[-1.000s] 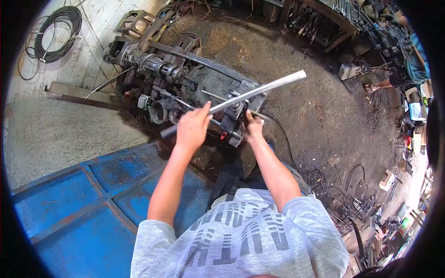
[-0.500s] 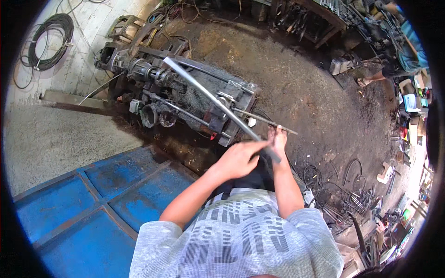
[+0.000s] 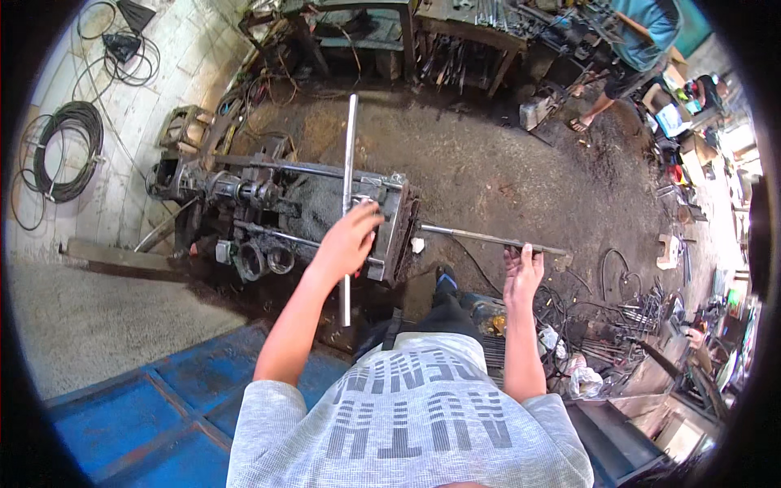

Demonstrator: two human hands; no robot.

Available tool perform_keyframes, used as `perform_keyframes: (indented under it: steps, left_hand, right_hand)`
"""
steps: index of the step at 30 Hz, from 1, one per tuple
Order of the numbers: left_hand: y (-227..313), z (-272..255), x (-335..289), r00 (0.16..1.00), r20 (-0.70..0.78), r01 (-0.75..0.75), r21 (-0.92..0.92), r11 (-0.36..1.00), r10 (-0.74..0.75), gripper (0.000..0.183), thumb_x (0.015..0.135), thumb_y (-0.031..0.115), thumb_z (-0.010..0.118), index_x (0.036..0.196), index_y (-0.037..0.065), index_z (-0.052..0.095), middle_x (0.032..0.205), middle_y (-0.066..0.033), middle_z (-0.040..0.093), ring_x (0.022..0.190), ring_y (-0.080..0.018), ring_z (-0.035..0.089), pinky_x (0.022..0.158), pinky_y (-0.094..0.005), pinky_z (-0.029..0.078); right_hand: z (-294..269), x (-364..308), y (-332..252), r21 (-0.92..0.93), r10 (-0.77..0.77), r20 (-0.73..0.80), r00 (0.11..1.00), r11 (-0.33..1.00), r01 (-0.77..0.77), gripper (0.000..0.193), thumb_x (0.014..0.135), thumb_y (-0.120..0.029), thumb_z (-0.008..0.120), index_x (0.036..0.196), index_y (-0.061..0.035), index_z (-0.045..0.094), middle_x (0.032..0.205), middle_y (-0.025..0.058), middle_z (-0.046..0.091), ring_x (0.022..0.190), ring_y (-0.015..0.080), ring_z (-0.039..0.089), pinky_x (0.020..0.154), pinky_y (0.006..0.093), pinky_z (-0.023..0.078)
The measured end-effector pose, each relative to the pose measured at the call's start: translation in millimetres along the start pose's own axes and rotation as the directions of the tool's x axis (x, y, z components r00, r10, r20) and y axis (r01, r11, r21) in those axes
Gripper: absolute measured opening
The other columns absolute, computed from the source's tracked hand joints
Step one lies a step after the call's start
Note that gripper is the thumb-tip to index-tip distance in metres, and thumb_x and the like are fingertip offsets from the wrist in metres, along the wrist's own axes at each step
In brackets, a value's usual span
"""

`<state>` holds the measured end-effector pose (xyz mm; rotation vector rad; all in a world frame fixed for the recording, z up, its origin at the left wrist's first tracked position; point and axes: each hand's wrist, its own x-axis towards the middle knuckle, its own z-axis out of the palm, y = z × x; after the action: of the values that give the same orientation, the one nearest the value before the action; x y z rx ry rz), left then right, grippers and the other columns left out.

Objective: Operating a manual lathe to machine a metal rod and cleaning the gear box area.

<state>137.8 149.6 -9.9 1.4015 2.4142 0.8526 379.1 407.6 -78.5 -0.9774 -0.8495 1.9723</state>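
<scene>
A bright metal bar [image 3: 351, 150] lies across the near end of a greasy machine [image 3: 313, 199], one end pointing away and the other toward me. My left hand [image 3: 348, 242] is over the bar's middle, palm down, its fingers loosely stretched out and slightly apart. It hides part of the bar, so whether it touches it I cannot tell. To the right, a thin metal rod [image 3: 468, 235] sticks out from the machine's end. My right hand [image 3: 522, 272] holds this rod near its free end, thumb on top and fingers beneath.
Blue metal panels [image 3: 122, 439] lie at lower left. A coiled black cable [image 3: 69, 150] is by the pale wall. A workbench [image 3: 472, 28] with tools stands at the back, and a person [image 3: 643, 41] is at far right. Tangled cables and metal rods [image 3: 643, 313] lie on the right floor.
The bright bar has swung from slanting to nearly straight away from me. My left hand has moved left and farther away over it. My right hand has shifted right along the thin rod.
</scene>
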Motion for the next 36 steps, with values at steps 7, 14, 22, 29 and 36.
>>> perform_keyframes:
  steps: [7,14,22,29,36]
  left_hand:
    - [14.4,-11.3,-104.9,0.993,-0.12,-0.025,-0.215,0.976,0.0,0.023,0.081,0.002,0.067,0.104,0.003,0.066,0.123,-0.0145,0.061,0.127,-0.0338,0.05,0.104,-0.0414,0.043]
    - [14.1,-47.5,-167.0,0.925,-0.288,0.07,-0.515,0.855,-0.249,0.021,0.085,0.001,0.064,0.106,-0.001,0.067,0.117,-0.0149,0.065,0.111,-0.0279,0.062,0.096,-0.0362,0.047]
    - [-10.9,-57.3,-173.7,0.715,-0.227,-0.313,-0.95,-0.012,-0.661,0.041,0.102,0.032,0.042,0.114,-0.002,0.061,0.117,-0.0169,0.064,0.111,-0.0259,0.06,0.1,-0.0373,0.045]
    - [-10.2,-106.6,-152.1,0.76,-0.381,-0.65,-0.409,-0.641,-0.527,0.09,0.091,0.072,0.03,0.136,-0.005,0.045,0.146,-0.0189,0.041,0.141,-0.0337,0.029,0.115,-0.0449,0.025]
    - [14.1,-165.6,-121.3,0.586,-0.468,-0.804,-0.433,-0.407,-0.661,0.098,0.09,0.075,0.03,0.145,-0.007,0.028,0.155,-0.0204,0.025,0.146,-0.0325,0.017,0.119,-0.0432,0.017]
  right_hand:
    - [78.7,-79.8,-23.6,0.116,-0.078,0.07,0.994,0.991,0.07,0.01,0.097,-0.014,0.058,0.105,-0.0095,0.053,0.093,0.0035,0.063,0.081,0.0177,0.067,0.072,0.0319,0.057]
    - [152.6,-143.6,-17.1,0.111,-0.148,0.219,0.964,0.986,0.126,0.007,0.098,-0.016,0.058,0.102,-0.0117,0.055,0.09,0.0038,0.068,0.08,0.0171,0.069,0.072,0.0291,0.058]
    - [209.5,-166.7,12.9,0.071,0.019,0.403,0.915,0.996,-0.052,0.01,0.097,-0.016,0.058,0.104,-0.0102,0.056,0.092,0.0048,0.069,0.08,0.0165,0.069,0.073,0.0305,0.058]
    - [253.2,-178.2,11.5,0.013,0.126,0.508,0.852,0.988,-0.154,0.009,0.096,-0.015,0.059,0.102,-0.008,0.057,0.092,0.007,0.069,0.081,0.018,0.069,0.075,0.0316,0.059]
    - [291.2,-173.9,-0.9,-0.006,0.112,0.607,0.787,0.991,-0.137,0.011,0.096,-0.015,0.059,0.104,-0.0074,0.056,0.093,0.0076,0.069,0.085,0.0192,0.07,0.079,0.0335,0.06]
